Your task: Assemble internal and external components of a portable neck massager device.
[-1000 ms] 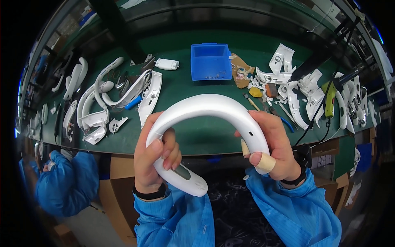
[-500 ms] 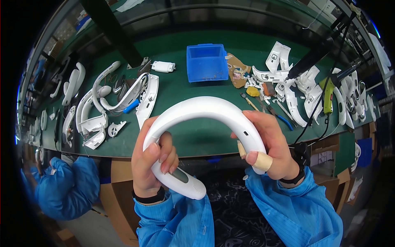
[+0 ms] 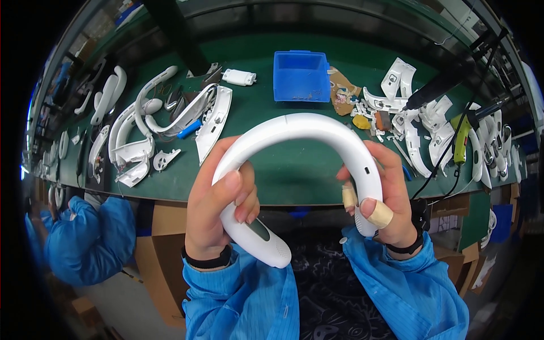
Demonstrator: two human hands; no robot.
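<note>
A white, U-shaped neck fan (image 3: 300, 126) is held up over the near edge of the bench, its curve toward the far side and its two ends toward me. My left hand (image 3: 215, 198) is closed round its left arm, with the fingers curled inside the curve. Below those fingers show a dark oval panel and a patch of small holes at the tip. My right hand (image 3: 391, 195) grips the right arm near its end, thumb on top, beside a small dark slot. Beige tape wraps the right thumb and another finger.
On the green bench (image 3: 283, 181) stand a blue bin (image 3: 301, 96) and, to its right, a heap of white shell pieces (image 3: 416, 130). A green electric screwdriver (image 3: 462, 139) lies beside them. White curved parts (image 3: 127, 133) crowd the left. Another person's blue sleeve (image 3: 90, 241) shows at lower left.
The bench and its contents have shifted a little to the right and up in view. Both hands still hold the neck fan, its curve now slightly higher in the picture.
</note>
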